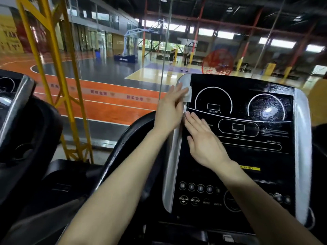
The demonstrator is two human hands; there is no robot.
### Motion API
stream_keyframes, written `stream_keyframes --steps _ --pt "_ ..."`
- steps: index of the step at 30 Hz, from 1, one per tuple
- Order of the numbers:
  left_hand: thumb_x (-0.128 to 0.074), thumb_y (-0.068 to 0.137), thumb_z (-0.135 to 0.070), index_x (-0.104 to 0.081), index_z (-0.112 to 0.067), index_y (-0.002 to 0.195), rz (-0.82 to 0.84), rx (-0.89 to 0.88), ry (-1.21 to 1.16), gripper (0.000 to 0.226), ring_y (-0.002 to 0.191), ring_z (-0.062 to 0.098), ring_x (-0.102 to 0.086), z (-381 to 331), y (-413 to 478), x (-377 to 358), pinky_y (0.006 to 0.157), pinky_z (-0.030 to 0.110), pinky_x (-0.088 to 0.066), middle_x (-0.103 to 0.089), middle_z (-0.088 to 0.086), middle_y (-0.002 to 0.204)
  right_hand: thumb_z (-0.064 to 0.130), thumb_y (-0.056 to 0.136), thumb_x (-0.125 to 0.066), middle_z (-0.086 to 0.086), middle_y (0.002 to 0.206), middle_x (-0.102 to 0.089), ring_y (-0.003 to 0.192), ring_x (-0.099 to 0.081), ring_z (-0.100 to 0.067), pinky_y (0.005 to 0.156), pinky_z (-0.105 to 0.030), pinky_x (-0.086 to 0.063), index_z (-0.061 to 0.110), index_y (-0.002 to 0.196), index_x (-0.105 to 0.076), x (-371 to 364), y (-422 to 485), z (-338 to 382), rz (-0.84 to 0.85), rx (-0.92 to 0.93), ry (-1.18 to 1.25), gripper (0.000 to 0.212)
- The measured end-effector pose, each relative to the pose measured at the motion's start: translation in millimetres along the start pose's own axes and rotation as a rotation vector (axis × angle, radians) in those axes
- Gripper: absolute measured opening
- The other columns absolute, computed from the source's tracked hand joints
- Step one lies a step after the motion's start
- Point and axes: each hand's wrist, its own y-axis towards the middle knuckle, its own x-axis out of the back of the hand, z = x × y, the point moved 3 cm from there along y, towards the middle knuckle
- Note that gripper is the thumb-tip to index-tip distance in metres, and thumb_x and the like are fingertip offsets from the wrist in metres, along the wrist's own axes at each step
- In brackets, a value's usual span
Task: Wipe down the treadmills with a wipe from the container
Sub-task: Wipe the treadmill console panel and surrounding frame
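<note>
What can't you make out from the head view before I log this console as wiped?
The wipe is mostly hidden under the left hand; only a corner shows.
The wipe container is nowhere in the head view.
The small print on the right of the console is blurred, and glare washes out the right dial.
The neighbouring treadmill is cut off by the left edge.
The belt is not in view.

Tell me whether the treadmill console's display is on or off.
Off, it seems: the INCLINE window and the lower window on the console are dark, with no digits lit.
</note>
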Motion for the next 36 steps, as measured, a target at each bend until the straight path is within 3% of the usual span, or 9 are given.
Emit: stream_keyframes --steps 9,13,19,22,24,26,32,34,36 --pt "-0.071 0.098 0.005 -0.078 -0.022 0.132 -0.099 0.113 -0.078 0.044 0.14 0.004 -0.058 17 -161 16 0.12 0.028 -0.045 -0.064 -0.01 0.15 0.006 0.1 -0.054 0.003 0.178 -0.014 0.164 -0.005 -0.012 0.134 -0.045 -0.012 0.015 0.169 -0.023 -1 0 2 -0.001 -0.033 0.042 0.076" --pt "-0.072 0.095 0.01 -0.079 -0.025 0.129 -0.056 0.255 -0.137 0.049 0.138 0.005 -0.061 20 -231 18 0.116 0.033 -0.05 -0.067 -0.013 0.146 0.005 0.101 -0.053 0.004 0.178 -0.014 0.164 -0.006 -0.012 0.134 -0.044 -0.012 0.016 0.169 -0.023 -2 -1 1 0.004 -0.039 0.031 0.075" --pt "-0.075 0.092 0.009 -0.083 -0.025 0.121 0.073 0.302 -0.067 0.045 0.115 0.008 -0.073 29 -221 52 0.102 0.041 -0.06 -0.076 -0.014 0.124 0.005 0.099 -0.055 0.003 0.177 -0.019 0.164 -0.011 -0.013 0.135 -0.042 -0.01 0.015 0.168 -0.029 1 0 7 -0.017 -0.084 0.089 0.074" --pt "-0.078 0.095 -0.006 -0.073 -0.031 0.128 0.114 0.28 0.071 0.042 0.108 0.008 -0.072 31 -215 76 0.096 0.034 -0.061 -0.074 -0.018 0.118 0.014 0.098 -0.063 0.0 0.166 -0.044 0.156 -0.033 -0.018 0.13 -0.039 -0.027 0.014 0.157 -0.05 15 -11 34 -0.089 -0.137 0.164 0.06" --pt "-0.081 0.095 -0.014 -0.067 -0.033 0.117 0.121 0.336 0.075 0.033 0.103 0.008 -0.074 36 -215 91 0.092 0.035 -0.062 -0.075 -0.018 0.111 0.02 0.095 -0.068 0.007 0.155 -0.053 0.148 -0.041 -0.013 0.123 -0.031 -0.035 0.02 0.151 -0.056 20 -26 68 -0.059 -0.043 0.271 0.057" --pt "-0.082 0.094 -0.015 -0.068 -0.031 0.108 0.123 0.34 0.097 0.025 0.099 0.008 -0.073 41 -216 104 0.089 0.033 -0.061 -0.076 -0.017 0.106 0.024 0.094 -0.069 0.013 0.158 -0.048 0.15 -0.037 -0.007 0.124 -0.028 -0.029 0.027 0.153 -0.054 11 -43 96 0.053 0.099 0.298 0.061" --pt "-0.072 0.094 -0.004 -0.076 -0.019 0.108 0.152 -0.139 0.609 0.021 0.103 0.014 -0.07 49 -220 116 0.083 0.035 -0.06 -0.069 -0.01 0.119 0.019 0.101 -0.064 0.0 0.169 -0.038 0.163 -0.02 -0.016 0.133 -0.046 -0.019 0.014 0.156 -0.051 -11 -44 75 -0.098 -0.019 0.19 0.057" --pt "-0.061 0.096 -0.006 -0.077 -0.009 0.112 0.248 -0.373 0.87 0.023 0.116 0.026 -0.067 61 -220 101 0.096 0.038 -0.057 -0.071 0.005 0.125 0.032 0.105 -0.061 0.002 0.177 -0.018 0.165 -0.003 -0.015 0.133 -0.048 -0.016 0.016 0.161 -0.044 -16 -40 69 -0.048 -0.009 0.138 0.061" --pt "-0.049 0.103 -0.012 -0.066 0.004 0.136 0.541 -0.365 1.239 0.041 0.14 0.04 -0.052 87 -225 81 0.122 0.045 -0.039 -0.06 0.025 0.143 0.038 0.106 -0.059 0.005 0.179 -0.007 0.165 0.004 -0.015 0.134 -0.049 -0.015 0.02 0.163 -0.041 -21 -40 68 -0.022 0.015 0.104 0.062"
